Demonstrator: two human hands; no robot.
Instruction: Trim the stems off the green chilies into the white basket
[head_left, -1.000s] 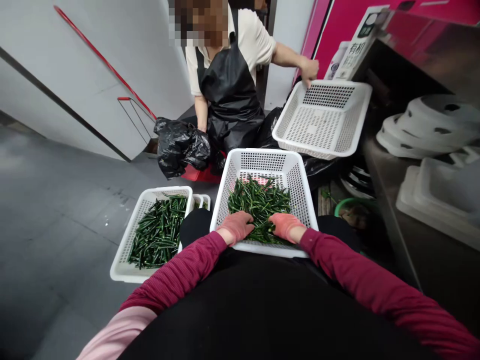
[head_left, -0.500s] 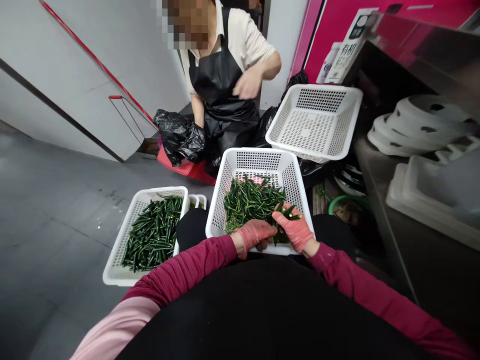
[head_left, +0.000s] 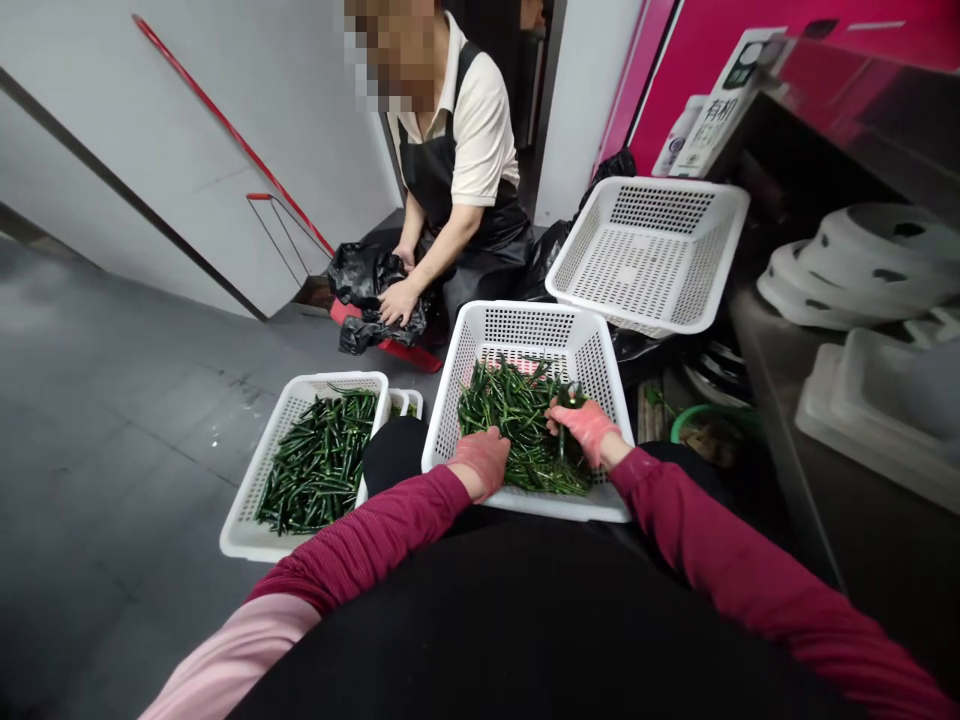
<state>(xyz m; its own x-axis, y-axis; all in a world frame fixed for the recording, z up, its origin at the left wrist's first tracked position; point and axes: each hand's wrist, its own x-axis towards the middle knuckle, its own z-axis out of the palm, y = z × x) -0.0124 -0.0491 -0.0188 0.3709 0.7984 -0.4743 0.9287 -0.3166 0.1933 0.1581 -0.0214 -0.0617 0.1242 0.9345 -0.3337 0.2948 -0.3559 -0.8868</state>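
Peppers [head_left: 517, 410] in basket [head_left: 525, 322], gray floor [head_left: 165, 430]

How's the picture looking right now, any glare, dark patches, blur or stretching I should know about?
Head view: small highlights glint on the green peppers and the black plastic bag; head view: the floor darkens toward the lower left corner; head view: the white containers near the right edge look soft and stretched, perhaps from a wide lens; head view: coarse blocks mask another person's head.
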